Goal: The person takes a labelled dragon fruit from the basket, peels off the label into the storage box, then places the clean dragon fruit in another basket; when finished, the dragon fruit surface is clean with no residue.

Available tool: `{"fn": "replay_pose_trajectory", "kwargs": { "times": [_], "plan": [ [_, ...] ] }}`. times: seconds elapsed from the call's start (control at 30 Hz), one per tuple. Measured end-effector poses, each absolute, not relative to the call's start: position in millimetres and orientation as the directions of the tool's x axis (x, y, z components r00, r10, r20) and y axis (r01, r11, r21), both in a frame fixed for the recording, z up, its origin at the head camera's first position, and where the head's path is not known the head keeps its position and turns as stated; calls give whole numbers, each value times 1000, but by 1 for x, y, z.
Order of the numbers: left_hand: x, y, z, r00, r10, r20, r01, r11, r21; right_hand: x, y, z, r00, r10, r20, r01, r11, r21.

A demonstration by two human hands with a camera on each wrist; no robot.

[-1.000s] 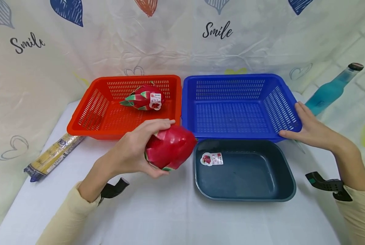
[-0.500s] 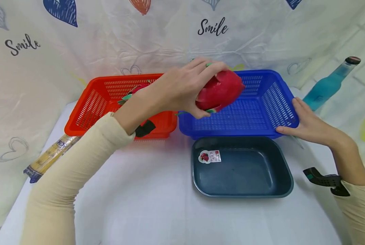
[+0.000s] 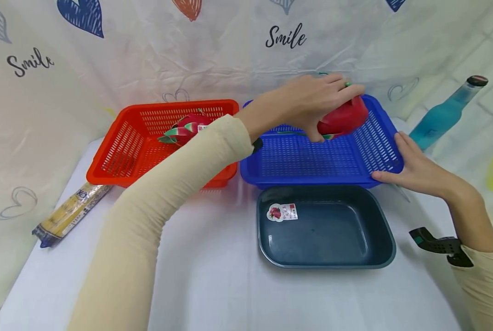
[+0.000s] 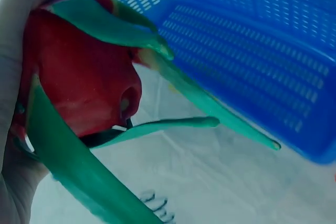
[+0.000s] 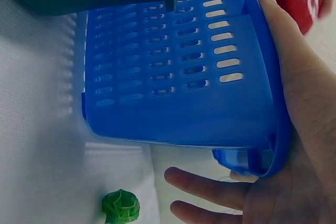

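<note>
My left hand (image 3: 318,99) grips a red dragon fruit (image 3: 345,117) above the blue basket (image 3: 312,177), palm down, over its back right part. In the left wrist view, green leafy tips (image 4: 100,24) stick out from the fruit's end, with the basket beyond. My right hand (image 3: 424,172) holds the blue basket by its front right corner, thumb on the front rim and fingers along the right side. A second dragon fruit (image 3: 184,129) with a white label lies in the red basket (image 3: 118,177), partly covered by my left sleeve.
A dark teal tub (image 3: 326,265) with a fruit sticker (image 3: 282,212) inside stands in front of the blue basket. A yellow packet (image 3: 70,214) lies at left by the red basket. A blue bottle (image 3: 440,119) stands at right. The right wrist view shows a green crinkled thing (image 5: 121,206).
My left hand has carried the dragon fruit rightward and back, from in front of the baskets to over the blue one. My right hand has stayed on the blue basket's corner.
</note>
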State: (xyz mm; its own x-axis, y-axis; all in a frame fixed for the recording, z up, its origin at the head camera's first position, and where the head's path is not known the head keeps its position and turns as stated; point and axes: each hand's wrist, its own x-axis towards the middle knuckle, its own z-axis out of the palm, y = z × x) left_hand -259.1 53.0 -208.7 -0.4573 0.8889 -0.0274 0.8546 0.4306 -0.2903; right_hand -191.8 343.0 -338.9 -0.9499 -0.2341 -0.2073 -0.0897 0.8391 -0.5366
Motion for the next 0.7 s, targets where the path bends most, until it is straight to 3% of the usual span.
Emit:
{"fn": "replay_pose_trajectory", "kwargs": {
  "times": [0.2,0.37,0.7],
  "plan": [
    [-281,93,-227,-473,866,-160,872,434,-227,-189,341,-340,-953,-235,-190,-98,836,-539],
    [-303,118,-245,-509,841,-182,859,482,-173,-188,342,-338,-954,-228,-193,-94,842,-531],
    [-329,131,-277,-602,744,-290,789,610,-72,-190,342,-339,-951,-230,-205,-91,844,-528]
  ]
}}
